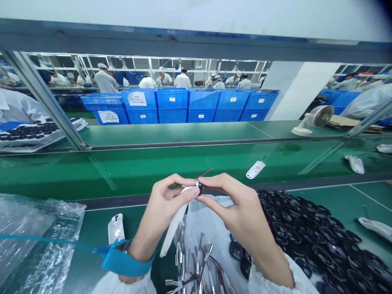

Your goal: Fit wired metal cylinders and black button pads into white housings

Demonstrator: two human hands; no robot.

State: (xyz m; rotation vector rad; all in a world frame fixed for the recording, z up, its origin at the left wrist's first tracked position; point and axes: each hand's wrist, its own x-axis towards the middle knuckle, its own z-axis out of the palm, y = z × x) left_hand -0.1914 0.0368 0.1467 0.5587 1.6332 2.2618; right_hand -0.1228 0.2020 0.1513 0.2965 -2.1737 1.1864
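Observation:
Near the centre, my left hand (174,196) pinches a long white plastic part (174,228), whose lower end hangs down beside the wrist. My right hand (232,198) meets it from the other side, thumb and fingers closed on a small black piece (199,187) at the white part's upper end. A thin red wire (206,172) sticks up from between the fingertips. Below the hands, several small metal parts with red and black wires (199,261) lie on a pale cloth or bag (197,216). A blue band circles my left wrist.
Many black oval parts (318,237) cover the right of the bench. White housings (255,169) lie on the green belt (153,163), another (116,228) at left by clear plastic (39,241). Behind are a fan (320,116), blue crates (171,100) and people.

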